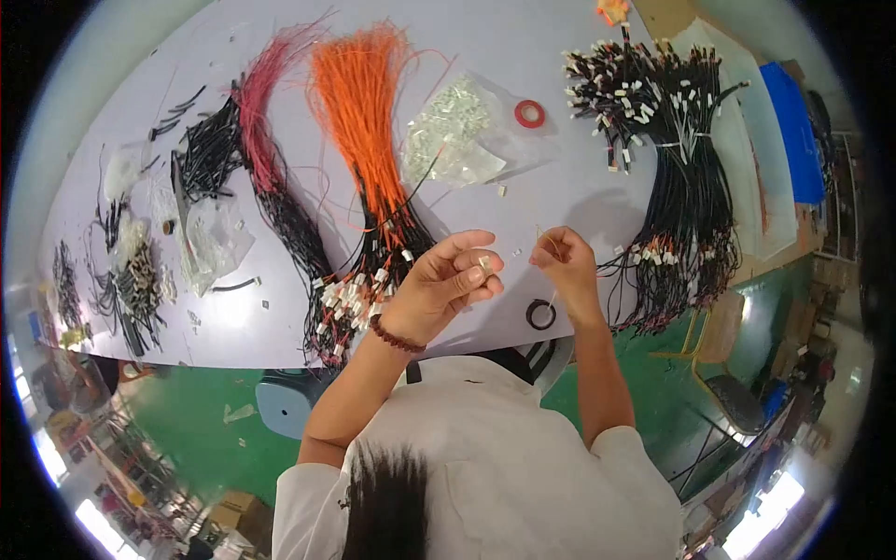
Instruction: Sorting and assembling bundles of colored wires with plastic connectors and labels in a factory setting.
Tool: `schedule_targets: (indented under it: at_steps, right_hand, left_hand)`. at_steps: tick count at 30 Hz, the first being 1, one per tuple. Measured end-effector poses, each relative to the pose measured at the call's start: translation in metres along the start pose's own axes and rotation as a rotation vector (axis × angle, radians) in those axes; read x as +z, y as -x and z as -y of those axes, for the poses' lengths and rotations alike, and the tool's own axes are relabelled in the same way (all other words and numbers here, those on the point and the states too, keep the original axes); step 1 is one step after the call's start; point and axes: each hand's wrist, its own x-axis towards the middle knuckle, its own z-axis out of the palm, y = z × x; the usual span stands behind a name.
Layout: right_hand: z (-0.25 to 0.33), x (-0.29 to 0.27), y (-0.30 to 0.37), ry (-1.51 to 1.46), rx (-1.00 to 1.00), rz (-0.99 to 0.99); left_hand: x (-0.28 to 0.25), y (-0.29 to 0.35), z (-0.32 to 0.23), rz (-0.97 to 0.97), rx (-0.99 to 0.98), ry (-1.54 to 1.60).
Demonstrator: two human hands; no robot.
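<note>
Below and around, a green floor, with clutter toward the bent rim. Across the upper half, a pale lilac table; at its near edge, a blue stool. On the tabletop at right, a thick black wire bundle; left of centre, an orange wire bundle, black lower down and tipped with white connectors; just beside it, a red-and-black wire bundle. Beyond the hands, a clear bag of small pale pieces. Above the near part, a left hand in a narrow pinch; apart from it, a right hand, likewise pinched. Near the right wrist, a black roll. Smallest: a whitish connector, held between left thumb and fingers; at the right fingertips, a thin yellowish strand, indistinct.
</note>
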Motion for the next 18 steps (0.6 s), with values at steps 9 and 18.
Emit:
schedule_targets:
  at_steps: [9, 18]
  right_hand:
    - [0.116, 0.047, 0.089, -0.099, 0.042, 0.484]
    - [0.131, 0.094, 0.139, 0.054, -0.284, 0.427]
  left_hand:
    - [0.005, 0.08, -0.021, 0.029, 0.174, 0.039]
    - [0.014, 0.128, -0.034, -0.009, 0.288, -0.056]
